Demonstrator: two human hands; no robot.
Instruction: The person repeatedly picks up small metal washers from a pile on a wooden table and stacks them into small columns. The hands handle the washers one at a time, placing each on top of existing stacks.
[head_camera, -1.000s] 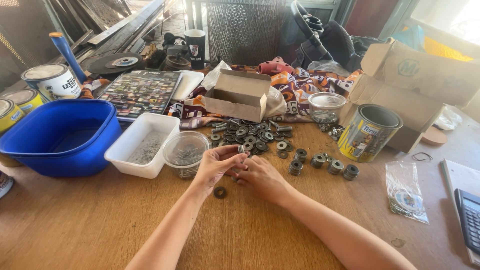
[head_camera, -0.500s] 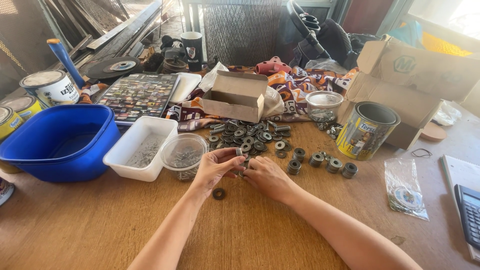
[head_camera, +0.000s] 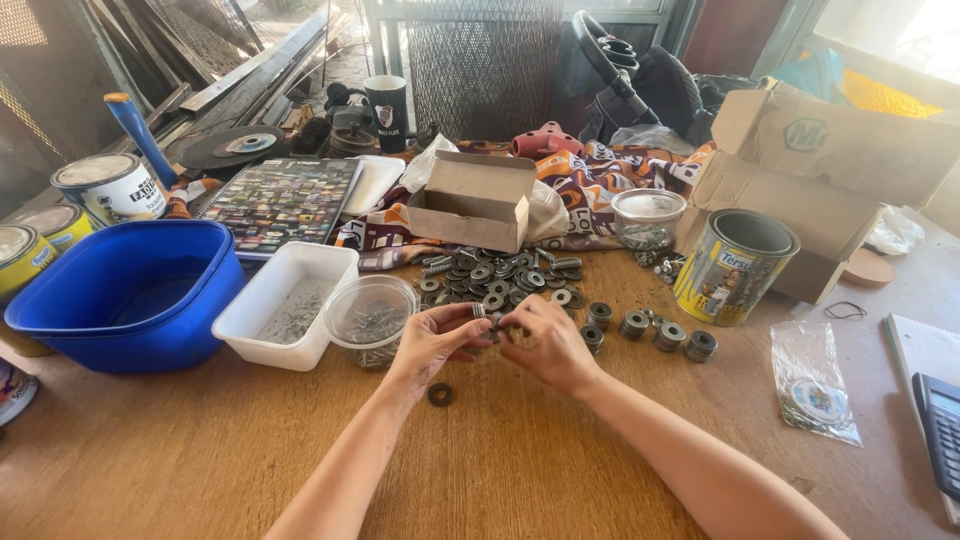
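Forearms converge over the table (head_camera: 500, 470); left hand (head_camera: 430, 342) and right hand (head_camera: 545, 342) pinch one small bolt (head_camera: 490, 322) together

A workshop: paint cans (head_camera: 110, 187), cutting disc (head_camera: 243, 144), heaped washers (head_camera: 500, 274), scrap timber (head_camera: 255, 70).

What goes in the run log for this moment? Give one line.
left hand: pinching small metal bolt | right hand: fingers at same bolt | pile of grey metal washers: behind hands | lone dark washer: on wooden table
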